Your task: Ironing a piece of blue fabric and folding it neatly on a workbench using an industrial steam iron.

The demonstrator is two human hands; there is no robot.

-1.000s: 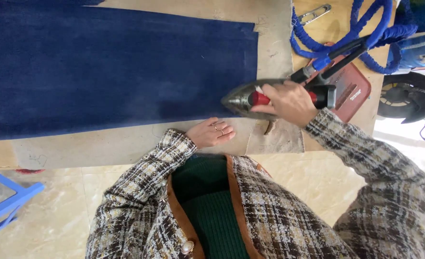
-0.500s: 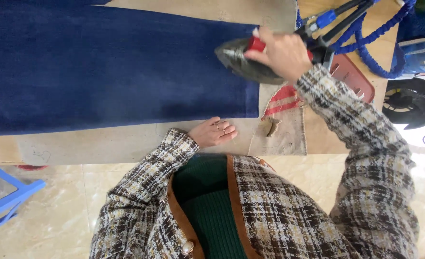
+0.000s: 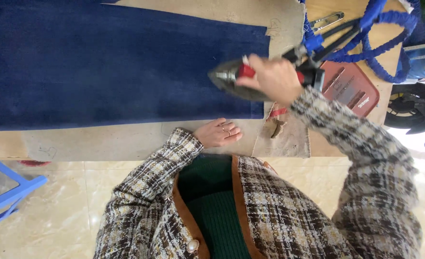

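Observation:
A large dark blue cloth (image 3: pixel 107 67) lies flat across a padded beige table (image 3: pixel 102 141). My right hand (image 3: pixel 272 79) grips the red handle of a steam iron (image 3: pixel 231 79), whose pointed nose rests on the cloth's right end. My left hand (image 3: pixel 218 133) lies flat on the beige padding at the near table edge, just below the cloth, fingers loosely together and holding nothing.
A reddish iron rest pad (image 3: pixel 351 88) sits right of the cloth. Coiled blue hose (image 3: pixel 390 29) and black cables run from the iron to the far right. A frayed cloth scrap (image 3: pixel 275 122) lies near the edge. A blue stool (image 3: pixel 6 192) stands on the tiled floor.
My right hand lifted the iron off the table's right end near the rest pad, swung it up, and brought it down onto the blue cloth's right end. My left hand stayed in place.

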